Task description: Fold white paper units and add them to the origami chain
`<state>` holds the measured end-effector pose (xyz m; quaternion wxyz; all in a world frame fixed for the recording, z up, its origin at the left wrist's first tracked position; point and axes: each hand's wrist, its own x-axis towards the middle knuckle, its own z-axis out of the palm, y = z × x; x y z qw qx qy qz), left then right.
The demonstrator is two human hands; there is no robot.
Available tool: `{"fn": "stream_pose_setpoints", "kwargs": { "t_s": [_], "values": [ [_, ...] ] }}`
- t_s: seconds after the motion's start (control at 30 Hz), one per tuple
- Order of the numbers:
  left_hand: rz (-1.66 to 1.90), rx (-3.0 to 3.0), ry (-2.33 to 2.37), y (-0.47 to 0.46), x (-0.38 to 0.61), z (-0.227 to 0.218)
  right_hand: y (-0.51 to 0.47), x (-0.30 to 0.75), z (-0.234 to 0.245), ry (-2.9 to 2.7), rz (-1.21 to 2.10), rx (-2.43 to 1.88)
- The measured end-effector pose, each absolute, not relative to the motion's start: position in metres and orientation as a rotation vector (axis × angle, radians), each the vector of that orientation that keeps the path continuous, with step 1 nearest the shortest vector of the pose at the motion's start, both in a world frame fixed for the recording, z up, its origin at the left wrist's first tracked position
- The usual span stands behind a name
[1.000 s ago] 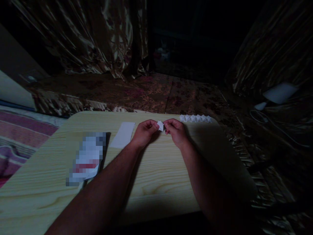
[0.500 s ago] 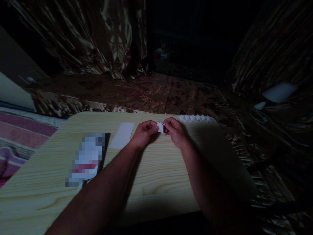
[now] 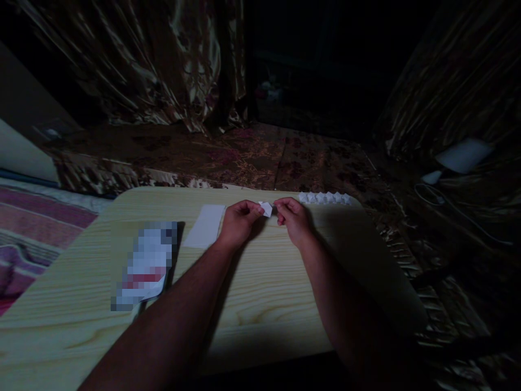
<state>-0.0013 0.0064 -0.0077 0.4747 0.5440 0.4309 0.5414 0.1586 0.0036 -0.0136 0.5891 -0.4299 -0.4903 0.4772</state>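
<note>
Folded paper piece [image 3: 266, 209], head view: over table [image 3: 260, 288], between hands. Step looks like shaping small fold, perhaps to match row of white folded pieces [image 3: 320, 197]. Next move probably calls for steady left pinch, light right-hand press. Left hand [image 3: 239, 222] grips left edge, thumb against fingers; right hand [image 3: 295, 220] fingertips bunched just beside right edge, contact unclear.
</note>
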Motion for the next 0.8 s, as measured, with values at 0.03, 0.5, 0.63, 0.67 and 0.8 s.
{"fn": "stream_pose_setpoints", "kwargs": {
  "t_s": [0.03, 0.5, 0.63, 0.67, 0.8],
  "values": [
    [1.342, 1.324, 1.07, 0.006, -0.001, -0.008, 0.003, 0.158, -0.012, -1.126, 1.103, -1.021],
    [1.373, 1.269, 1.149, 0.002, 0.0, -0.002, -0.009, 0.144, -0.004, -1.24, 0.969, -1.193],
    [1.342, 1.283, 1.146, 0.001, 0.001, -0.001, -0.008, 0.143, -0.004, -1.219, 0.952, -1.213],
    [1.336, 1.292, 1.146, 0.001, 0.001, 0.0, -0.007, 0.143, -0.004, -1.221, 0.945, -1.214],
    [1.305, 1.388, 1.176, -0.001, 0.003, 0.003, -0.002, 0.146, -0.007, -1.231, 0.863, -1.214]
  ]
}}
